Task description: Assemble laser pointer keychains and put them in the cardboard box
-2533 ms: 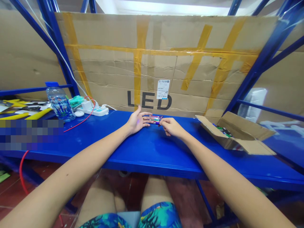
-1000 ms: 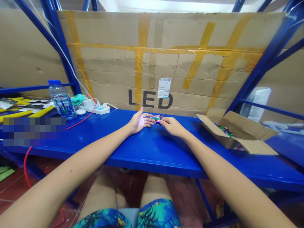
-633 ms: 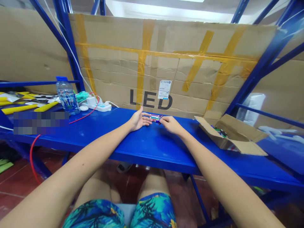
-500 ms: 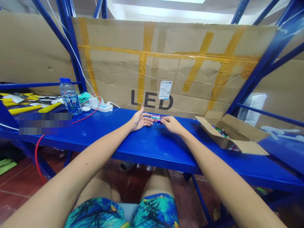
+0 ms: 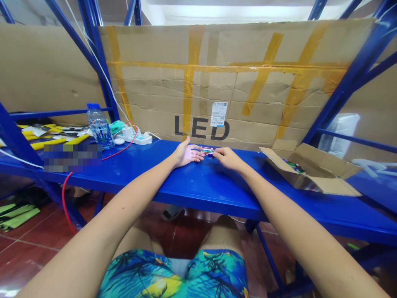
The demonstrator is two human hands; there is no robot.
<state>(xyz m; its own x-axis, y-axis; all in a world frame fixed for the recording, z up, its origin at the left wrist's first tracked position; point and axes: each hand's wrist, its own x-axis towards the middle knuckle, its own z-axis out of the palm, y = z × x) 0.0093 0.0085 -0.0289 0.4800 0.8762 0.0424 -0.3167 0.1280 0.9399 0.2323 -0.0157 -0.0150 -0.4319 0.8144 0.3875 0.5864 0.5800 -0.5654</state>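
Near the middle of the blue table, a small bundle of shiny, thin multicoloured pieces (image 5: 207, 150) lies between my hands; its exact kind is too small to make out. My right hand (image 5: 228, 158) pinches the bundle's right end between thumb and fingers. On the other side, my left hand (image 5: 187, 153) has its palm turned inward and thumb up. Its fingers are stretched out, with the tips at the bundle's left end. Whether those tips press on the pieces cannot be seen clearly.
An open cardboard box (image 5: 313, 176) with small coloured pieces stands at right. At left are a water bottle (image 5: 101, 128), a white power strip (image 5: 139, 138), a red cable (image 5: 64, 194) and yellow-handled items (image 5: 48, 143). A large cardboard sheet (image 5: 155, 91) rises behind the blue table (image 5: 198, 194).
The view has shifted slightly, so the scene sits a little further right. Both hands keep nearly the same pose around the bundle.
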